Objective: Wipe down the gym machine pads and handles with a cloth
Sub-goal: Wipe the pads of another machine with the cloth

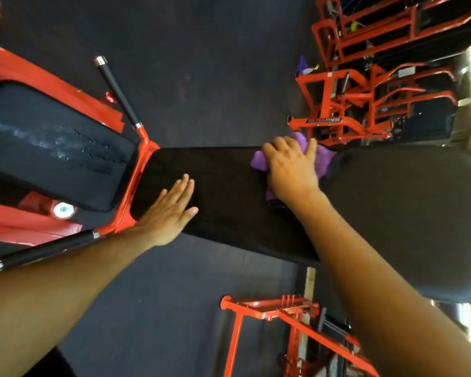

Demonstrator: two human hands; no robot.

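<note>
While the left hand (172, 210) lies flat with straight fingers near the long black pad's (229, 191) left end, the right hand (291, 167) presses a purple cloth (325, 156) against its far edge, fingers spread over it. Red frame (136, 175) adjoins the pad's left end.

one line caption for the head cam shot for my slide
Right hand presses a purple cloth on the long black pad while the left hand rests flat on it.
</note>
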